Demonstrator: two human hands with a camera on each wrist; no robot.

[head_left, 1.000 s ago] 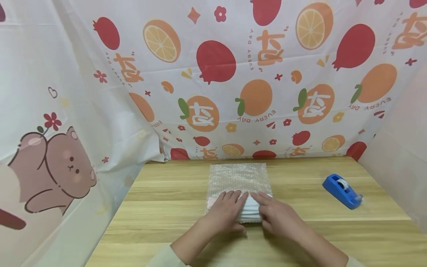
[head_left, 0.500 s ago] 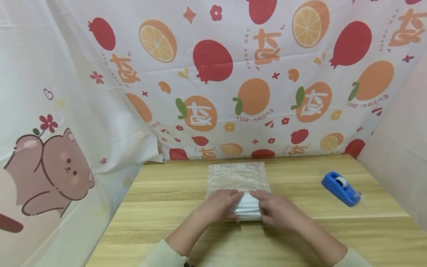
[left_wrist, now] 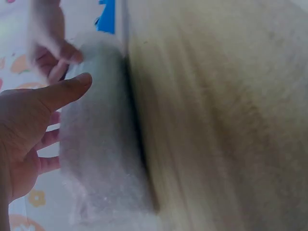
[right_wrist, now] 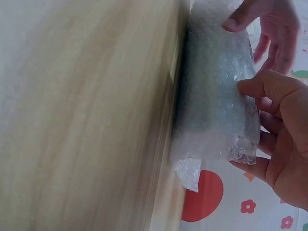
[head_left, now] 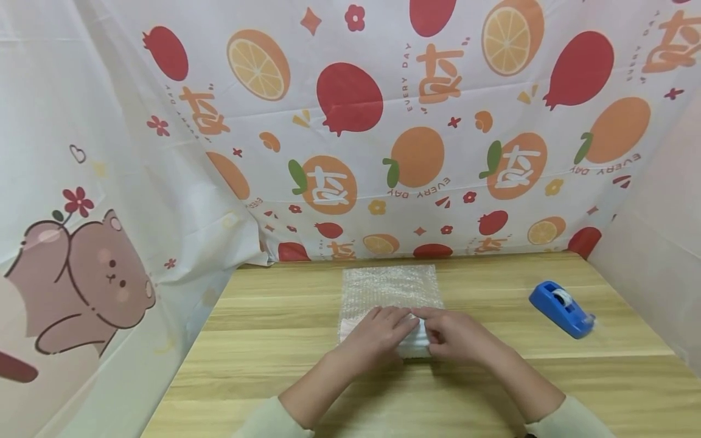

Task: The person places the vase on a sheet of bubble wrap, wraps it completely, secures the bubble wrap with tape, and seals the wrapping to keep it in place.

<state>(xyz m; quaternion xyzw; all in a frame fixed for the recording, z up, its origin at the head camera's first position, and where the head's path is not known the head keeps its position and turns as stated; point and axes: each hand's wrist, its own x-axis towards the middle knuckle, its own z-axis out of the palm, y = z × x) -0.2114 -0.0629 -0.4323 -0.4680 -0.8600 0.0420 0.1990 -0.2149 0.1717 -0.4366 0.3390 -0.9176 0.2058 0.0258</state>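
Observation:
A sheet of bubble wrap (head_left: 391, 286) lies flat on the table, its near end folded round a pale, bluish-white bundle (head_left: 414, 350). What is inside the bundle cannot be made out. My left hand (head_left: 372, 340) lies over the bundle's left part with fairly straight fingers; its thumb reaches over the near face in the left wrist view. On the right side, my right hand (head_left: 462, 337) holds the bundle, thumb on the near face and fingers behind, as the right wrist view shows. Both index fingertips nearly meet at the top.
A blue tape dispenser (head_left: 561, 309) with clear tape stands on the wooden table (head_left: 263, 347) to the right. Behind the table hangs a white fruit-print cloth (head_left: 350, 170), and another cloth with a bear (head_left: 112, 267) hangs at the left.
My left hand drew back to the left, then came forward and right across the bundle again. My right hand stayed near its place, and less of the bundle shows now.

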